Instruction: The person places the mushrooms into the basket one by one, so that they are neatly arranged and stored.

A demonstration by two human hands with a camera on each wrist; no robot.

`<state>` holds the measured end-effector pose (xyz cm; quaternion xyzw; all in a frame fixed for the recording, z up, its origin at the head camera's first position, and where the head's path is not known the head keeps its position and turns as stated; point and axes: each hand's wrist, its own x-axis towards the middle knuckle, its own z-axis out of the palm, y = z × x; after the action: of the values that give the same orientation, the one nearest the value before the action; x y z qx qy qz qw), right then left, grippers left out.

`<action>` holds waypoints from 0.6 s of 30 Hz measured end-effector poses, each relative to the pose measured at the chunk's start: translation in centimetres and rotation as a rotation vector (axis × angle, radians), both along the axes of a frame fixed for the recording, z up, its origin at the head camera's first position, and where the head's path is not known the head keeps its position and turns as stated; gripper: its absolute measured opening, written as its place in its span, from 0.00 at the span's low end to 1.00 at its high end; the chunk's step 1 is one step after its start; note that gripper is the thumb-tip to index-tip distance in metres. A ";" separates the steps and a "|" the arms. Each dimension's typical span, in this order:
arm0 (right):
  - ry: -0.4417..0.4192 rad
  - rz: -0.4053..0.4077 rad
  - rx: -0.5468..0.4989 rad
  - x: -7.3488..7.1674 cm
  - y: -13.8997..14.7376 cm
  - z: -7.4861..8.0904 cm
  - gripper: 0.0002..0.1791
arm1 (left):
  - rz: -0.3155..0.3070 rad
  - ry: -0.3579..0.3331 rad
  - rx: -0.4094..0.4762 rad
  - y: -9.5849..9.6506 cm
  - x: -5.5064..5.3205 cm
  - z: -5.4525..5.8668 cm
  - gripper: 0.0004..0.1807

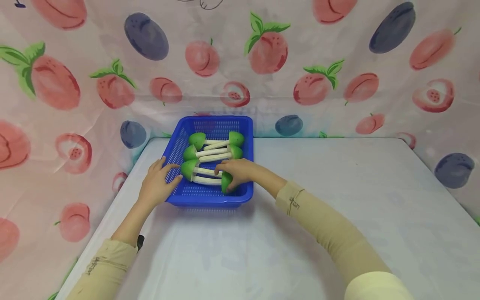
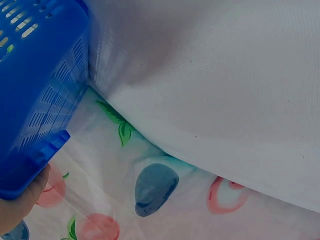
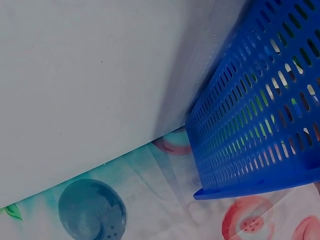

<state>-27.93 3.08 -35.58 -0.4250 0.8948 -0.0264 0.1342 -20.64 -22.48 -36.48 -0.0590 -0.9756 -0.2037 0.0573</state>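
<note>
Inside a blue plastic basket point(image 1: 210, 200) lie several toy mushrooms with green caps and pale stems, laid crosswise in rows, caps at either end. My right hand point(image 1: 240, 168) reaches over the right rim and grips the cap of the nearest right mushroom point(image 1: 226, 181), hiding part of it. Across from it, my left hand point(image 1: 155, 183) holds the basket's left rim, thumb and index finger reaching over the inside. In the left wrist view a finger point(image 2: 37, 187) of that hand lies against the rim's outer side. The right wrist view shows the slotted basket wall point(image 3: 250, 115) but no hand.
The basket stands on a white-covered table point(image 1: 337, 187), toward its far left. A fruit-print cloth point(image 1: 262, 91) hangs close behind the table and along its left side. White table surface extends to the right of the basket and in front of it.
</note>
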 end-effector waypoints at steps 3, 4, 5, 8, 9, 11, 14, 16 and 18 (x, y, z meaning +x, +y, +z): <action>-0.004 0.004 0.007 0.0 -0.2 0.0 0.33 | -0.002 0.001 -0.003 -0.1 0.1 0.0 0.23; -0.003 0.001 0.009 0.0 -0.1 0.0 0.33 | -0.004 0.002 -0.005 -0.1 0.0 0.1 0.23; -0.004 -0.001 0.006 -0.1 0.0 0.1 0.33 | -0.007 0.001 -0.010 0.0 -0.1 0.2 0.23; -0.014 0.001 -0.025 -0.3 0.0 0.1 0.33 | -0.007 0.000 -0.027 -0.1 -0.1 0.4 0.23; -0.016 0.001 -0.041 -0.3 -0.1 0.1 0.33 | -0.003 0.000 -0.029 -0.1 -0.1 0.4 0.23; -0.023 0.003 -0.079 -0.4 -0.1 0.0 0.33 | 0.000 -0.001 -0.033 -0.2 0.0 0.5 0.23; -0.038 -0.001 -0.140 -0.5 0.1 -0.3 0.33 | 0.001 -0.007 -0.036 -0.1 0.0 0.4 0.23; -0.044 -0.005 -0.182 -0.6 0.3 -0.4 0.32 | -0.006 -0.012 -0.036 0.1 0.0 0.4 0.23; -0.049 -0.011 -0.224 -0.6 0.6 -0.5 0.31 | -0.012 -0.016 -0.036 0.3 -0.1 0.3 0.23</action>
<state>-28.55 3.71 -36.11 -0.4316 0.8850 -0.1373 0.1078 -20.73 -22.15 -36.19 -0.0641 -0.9791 -0.1870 0.0474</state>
